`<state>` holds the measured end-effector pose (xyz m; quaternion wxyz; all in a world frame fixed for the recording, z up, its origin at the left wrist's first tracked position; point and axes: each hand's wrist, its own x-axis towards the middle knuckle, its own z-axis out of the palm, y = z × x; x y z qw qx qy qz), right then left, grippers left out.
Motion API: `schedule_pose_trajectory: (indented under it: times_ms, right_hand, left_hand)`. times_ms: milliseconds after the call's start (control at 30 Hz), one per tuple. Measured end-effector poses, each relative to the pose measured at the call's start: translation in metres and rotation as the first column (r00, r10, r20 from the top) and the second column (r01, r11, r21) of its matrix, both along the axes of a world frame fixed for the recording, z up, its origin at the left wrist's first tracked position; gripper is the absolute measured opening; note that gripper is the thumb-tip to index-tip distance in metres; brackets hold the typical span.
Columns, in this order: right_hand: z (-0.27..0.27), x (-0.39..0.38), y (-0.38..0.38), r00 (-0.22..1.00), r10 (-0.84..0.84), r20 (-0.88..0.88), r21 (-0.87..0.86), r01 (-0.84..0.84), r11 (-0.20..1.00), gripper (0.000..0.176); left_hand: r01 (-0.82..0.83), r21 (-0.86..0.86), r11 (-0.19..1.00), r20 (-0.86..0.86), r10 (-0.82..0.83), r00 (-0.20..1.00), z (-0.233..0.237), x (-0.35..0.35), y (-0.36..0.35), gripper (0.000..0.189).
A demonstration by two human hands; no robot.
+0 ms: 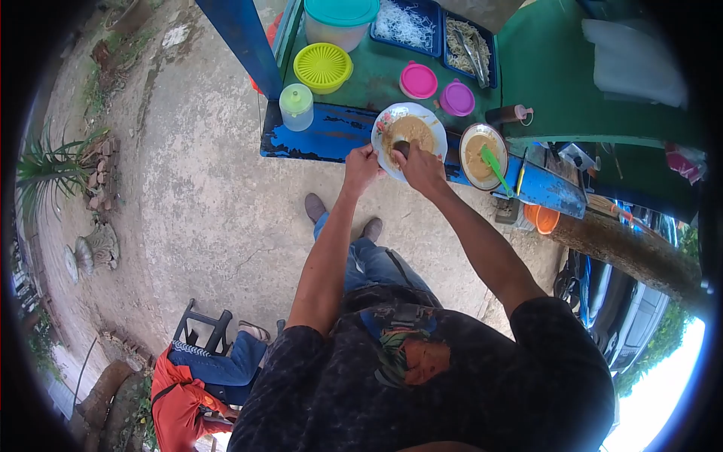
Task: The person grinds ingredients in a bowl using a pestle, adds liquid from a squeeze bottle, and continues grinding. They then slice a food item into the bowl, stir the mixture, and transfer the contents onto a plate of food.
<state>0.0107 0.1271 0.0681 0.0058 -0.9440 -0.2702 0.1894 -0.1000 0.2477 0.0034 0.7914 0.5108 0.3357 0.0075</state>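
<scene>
A white plate with a floral rim [435, 129] holds a light brown paste and lies at the front edge of the stall counter. At the plate's left edge is my left hand [362, 167], its fingers closed on the rim. My right hand [422, 167] is over the plate's lower part, wrapped round a dark, rounded tool [401, 148] that touches the paste. Just right of the plate stands a bowl [472, 135] of similar brown paste, with a green spoon [491, 161] resting in it.
Behind the plate are pink [418, 80] and purple [456, 98] lidded tubs, a yellow-lidded container [323, 66], a clear jar [297, 107] and blue trays of food [407, 27]. A dark bottle [506, 114] lies right. A person in red [179, 399] sits at lower left.
</scene>
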Motion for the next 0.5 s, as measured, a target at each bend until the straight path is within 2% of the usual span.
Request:
schedule_pose_trajectory:
  times_ms: [33, 67, 100, 167, 233, 267, 333, 367, 433, 467, 500]
  right_hand:
    - [0.002, 0.001, -0.004, 0.996, 0.052, 0.069, -0.006, -0.051, 0.999, 0.064]
    - [0.000, 0.019, 0.002, 0.997, -0.060, -0.042, -0.022, 0.059, 0.998, 0.066]
    - [0.007, 0.029, 0.011, 0.992, -0.082, -0.096, -0.044, 0.078, 0.996, 0.067]
    - [0.001, 0.019, 0.004, 0.994, -0.060, -0.086, -0.015, 0.058, 0.998, 0.067]
    - [0.005, 0.009, 0.002, 0.996, -0.028, -0.079, -0.033, 0.025, 0.999, 0.066]
    - [0.007, 0.009, -0.001, 0.997, 0.000, -0.079, -0.066, -0.005, 0.998, 0.066]
    - [0.008, 0.013, 0.003, 0.991, -0.065, -0.114, -0.083, 0.056, 0.995, 0.066]
    - [0.010, 0.022, 0.015, 0.987, -0.106, -0.117, -0.058, 0.100, 0.993, 0.066]
    - [0.003, 0.006, 0.000, 0.991, -0.058, -0.120, -0.039, 0.054, 0.998, 0.065]
    - [0.002, 0.007, -0.003, 0.995, -0.038, -0.094, -0.057, 0.033, 0.998, 0.064]
    - [0.002, 0.010, -0.004, 0.997, -0.020, -0.070, -0.079, 0.015, 0.997, 0.064]
  left_hand:
    - [0.025, 0.022, 0.999, -0.021, -0.024, 0.999, -0.002, 0.004, 0.000, 0.028]
    - [0.022, -0.010, 1.000, -0.004, -0.022, 1.000, -0.007, 0.005, 0.002, 0.028]
    - [0.023, -0.044, 0.999, 0.002, -0.023, 1.000, -0.006, 0.001, 0.002, 0.027]
    - [-0.030, -0.020, 0.999, 0.025, 0.031, 0.999, 0.000, 0.006, 0.014, 0.027]
    - [0.098, -0.035, 0.995, -0.041, -0.100, 0.994, -0.005, 0.009, 0.027, 0.027]
    - [0.089, -0.037, 0.995, -0.033, -0.090, 0.995, -0.006, 0.020, 0.033, 0.027]
    - [-0.116, -0.035, 0.993, 0.116, 0.119, 0.986, -0.004, 0.013, 0.023, 0.026]
    - [-0.127, -0.034, 0.991, 0.116, 0.130, 0.985, 0.001, 0.006, 0.011, 0.026]
    - [-0.127, 0.033, 0.991, 0.049, 0.125, 0.991, 0.007, -0.006, -0.019, 0.025]
    - [-0.205, 0.013, 0.979, 0.108, 0.202, 0.973, -0.019, -0.006, -0.033, 0.027]
    - [-0.214, 0.014, 0.977, 0.117, 0.211, 0.970, -0.019, 0.002, -0.025, 0.027]
